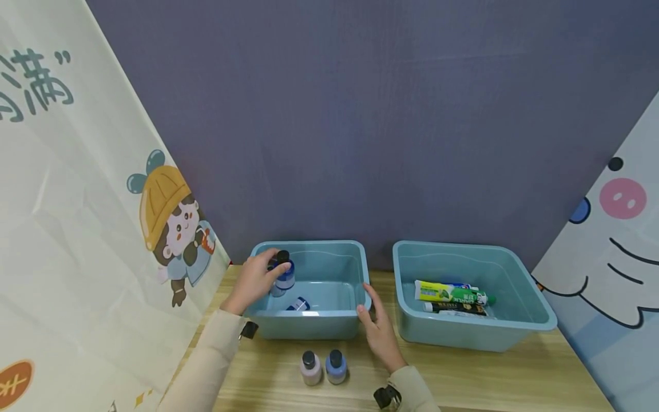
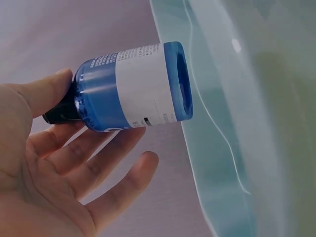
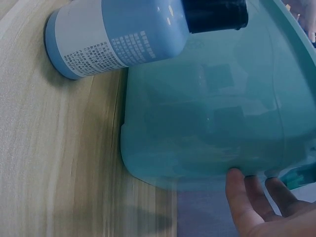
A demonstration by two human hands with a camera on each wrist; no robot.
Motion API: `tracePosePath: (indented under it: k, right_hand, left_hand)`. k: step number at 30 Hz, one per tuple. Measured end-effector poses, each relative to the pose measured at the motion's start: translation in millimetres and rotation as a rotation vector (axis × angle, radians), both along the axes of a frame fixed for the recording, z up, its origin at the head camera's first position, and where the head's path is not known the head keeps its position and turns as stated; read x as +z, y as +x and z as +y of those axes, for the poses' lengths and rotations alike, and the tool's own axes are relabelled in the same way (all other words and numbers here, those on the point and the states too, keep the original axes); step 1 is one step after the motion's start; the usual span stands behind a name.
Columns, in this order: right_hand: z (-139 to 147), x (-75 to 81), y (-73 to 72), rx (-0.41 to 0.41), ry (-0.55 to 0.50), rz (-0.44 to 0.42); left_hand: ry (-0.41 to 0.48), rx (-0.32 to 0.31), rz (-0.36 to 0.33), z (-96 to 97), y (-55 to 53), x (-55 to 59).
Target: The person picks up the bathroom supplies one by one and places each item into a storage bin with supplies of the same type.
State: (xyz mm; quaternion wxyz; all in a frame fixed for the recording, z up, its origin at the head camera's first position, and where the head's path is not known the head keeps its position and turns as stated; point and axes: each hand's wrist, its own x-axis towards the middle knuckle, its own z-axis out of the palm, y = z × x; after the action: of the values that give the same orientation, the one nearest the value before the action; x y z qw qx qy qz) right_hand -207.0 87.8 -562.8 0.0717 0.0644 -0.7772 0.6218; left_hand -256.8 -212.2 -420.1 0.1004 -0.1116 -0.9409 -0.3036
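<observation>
My left hand (image 1: pixel 255 279) pinches a blue bottle (image 2: pixel 123 89) by its black cap, with the thumb on one side and fingers on the other. In the head view this bottle is over the left part of the left blue-green bin (image 1: pixel 329 326). Another small bottle with a blue-and-white label (image 1: pixel 298 304) lies on that bin's floor, partly hidden by the front wall. My right hand (image 1: pixel 380 332) touches the same bin at its right front corner, fingers mostly straight. In front of the bin stand a pale pink bottle (image 1: pixel 311 369) and a light blue bottle (image 1: pixel 336 368), both black-capped and upright.
To the right, a second blue-green bin (image 1: pixel 463 335) holds several toothpaste tubes, including a yellow-green one (image 1: pixel 448 292) and a black one (image 1: pixel 455 309). Both bins stand on a wooden table (image 1: pixel 278 377), against a dark grey-blue backdrop (image 1: pixel 360 126). Printed sheets hang at both sides.
</observation>
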Motion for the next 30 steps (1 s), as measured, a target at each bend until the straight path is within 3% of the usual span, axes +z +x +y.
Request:
tracePosePath:
  k: [5,21,30]
  right_hand:
    - [0,1.1,0.8,0.008,-0.008,-0.006]
    - [0,3.1,1.8,0.007,-0.006,-0.018]
    - [0,3.9,2.3,0.001,0.002,-0.019]
  left_hand:
    - [-0.029,-0.013,-0.001,-1.0,-8.6,0.9]
    - [-0.121,-0.006,-0.093,-4.2,-28.9,3.7]
    - [-0.166,-0.036,-0.103,-4.3,-35.5,4.5]
